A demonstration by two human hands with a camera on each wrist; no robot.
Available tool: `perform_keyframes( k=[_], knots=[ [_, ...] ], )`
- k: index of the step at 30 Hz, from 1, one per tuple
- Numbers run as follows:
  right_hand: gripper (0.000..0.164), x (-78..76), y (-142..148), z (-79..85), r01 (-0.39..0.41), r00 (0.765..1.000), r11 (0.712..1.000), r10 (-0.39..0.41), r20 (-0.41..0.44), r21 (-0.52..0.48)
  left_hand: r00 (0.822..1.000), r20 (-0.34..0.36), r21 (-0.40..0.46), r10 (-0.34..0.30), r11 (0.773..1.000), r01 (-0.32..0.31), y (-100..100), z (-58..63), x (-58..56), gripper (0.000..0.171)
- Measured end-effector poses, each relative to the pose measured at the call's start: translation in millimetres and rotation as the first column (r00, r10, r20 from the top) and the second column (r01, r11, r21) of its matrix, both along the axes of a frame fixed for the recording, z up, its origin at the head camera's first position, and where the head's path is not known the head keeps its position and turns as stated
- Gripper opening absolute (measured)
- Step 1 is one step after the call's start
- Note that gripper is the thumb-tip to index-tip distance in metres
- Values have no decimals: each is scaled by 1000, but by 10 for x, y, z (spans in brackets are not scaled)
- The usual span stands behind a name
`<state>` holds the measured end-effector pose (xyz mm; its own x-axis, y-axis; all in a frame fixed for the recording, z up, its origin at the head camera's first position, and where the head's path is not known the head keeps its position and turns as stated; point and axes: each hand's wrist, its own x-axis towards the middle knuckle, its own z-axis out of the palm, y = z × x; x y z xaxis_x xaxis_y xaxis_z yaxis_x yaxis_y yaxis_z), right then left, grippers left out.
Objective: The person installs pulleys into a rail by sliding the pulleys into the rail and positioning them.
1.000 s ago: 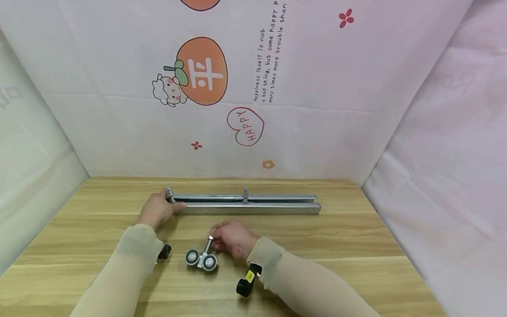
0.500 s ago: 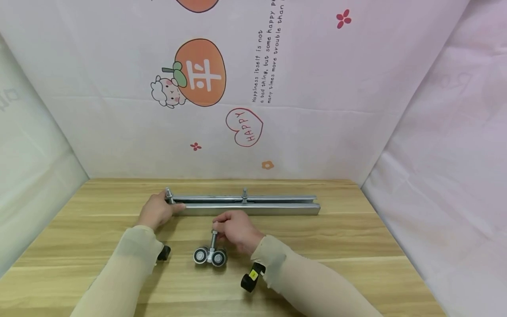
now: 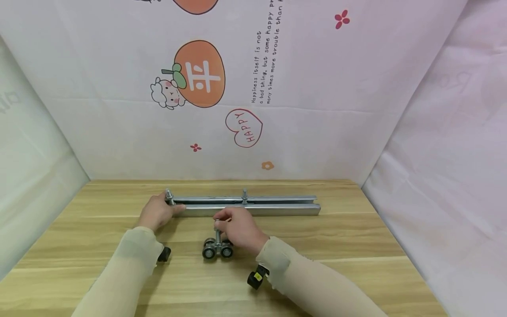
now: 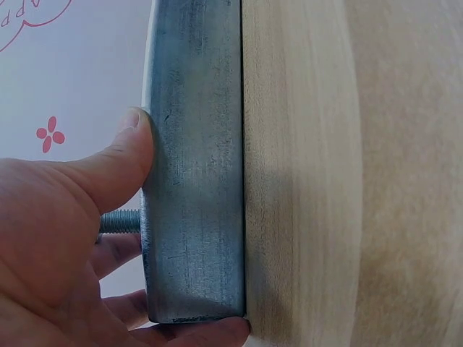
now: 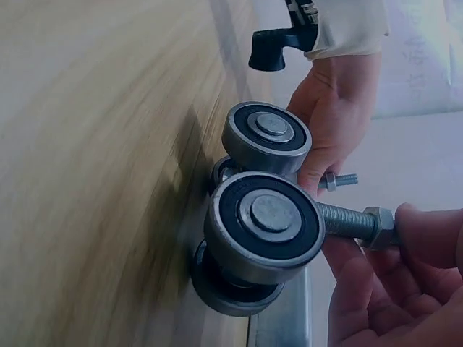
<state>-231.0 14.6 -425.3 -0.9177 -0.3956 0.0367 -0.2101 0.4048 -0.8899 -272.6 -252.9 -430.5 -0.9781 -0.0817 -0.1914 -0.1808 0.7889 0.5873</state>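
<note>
A silver metal track rail [image 3: 285,210] lies lengthwise on the table, its open slot upward. My left hand [image 3: 156,212] grips its left end; in the left wrist view the thumb presses the upper edge of the rail [image 4: 195,181] and fingers reach round the end. One threaded bolt [image 3: 169,196] stands up beside that hand, another bolt [image 3: 244,196] at mid-rail. My right hand [image 3: 242,229] pinches the bolt end of a four-wheeled roller trolley [image 3: 217,249], held upright, wheels down, in front of the rail. Whether its wheels touch the table I cannot tell.
The wood-grain table [image 3: 336,264] meets a white printed cloth [image 3: 317,132] behind the rail. More white cloth hangs at both sides. Black wrist camera mounts [image 3: 257,277] stick out below the sleeves.
My right hand has moved the trolley rightward and slightly toward the rail, turning it from a tilt to upright. The left hand has stayed on the rail's end.
</note>
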Motion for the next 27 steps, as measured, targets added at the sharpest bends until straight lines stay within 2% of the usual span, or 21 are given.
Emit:
perform_keyframes(
  k=[7, 12, 15, 27],
  knots=[
    [8, 52, 50, -46, -65, 992, 996, 70, -105, 56, 1000, 1, -3, -3, 1000, 3, 3, -8, 6, 103],
    [12, 138, 73, -7, -108, 970, 984, 135, -200, 141, 1000, -5, 0, -9, 1000, 9, -7, -3, 6, 103],
    [14, 166, 75, 2, -106, 959, 977, 150, -241, 186, 1000, -4, 3, -6, 1000, 6, -6, -14, 2, 102],
    [4, 162, 111, -4, -82, 959, 955, 154, -239, 286, 1000, -4, 1, -11, 1000, 11, -7, -13, -8, 100]
  ],
)
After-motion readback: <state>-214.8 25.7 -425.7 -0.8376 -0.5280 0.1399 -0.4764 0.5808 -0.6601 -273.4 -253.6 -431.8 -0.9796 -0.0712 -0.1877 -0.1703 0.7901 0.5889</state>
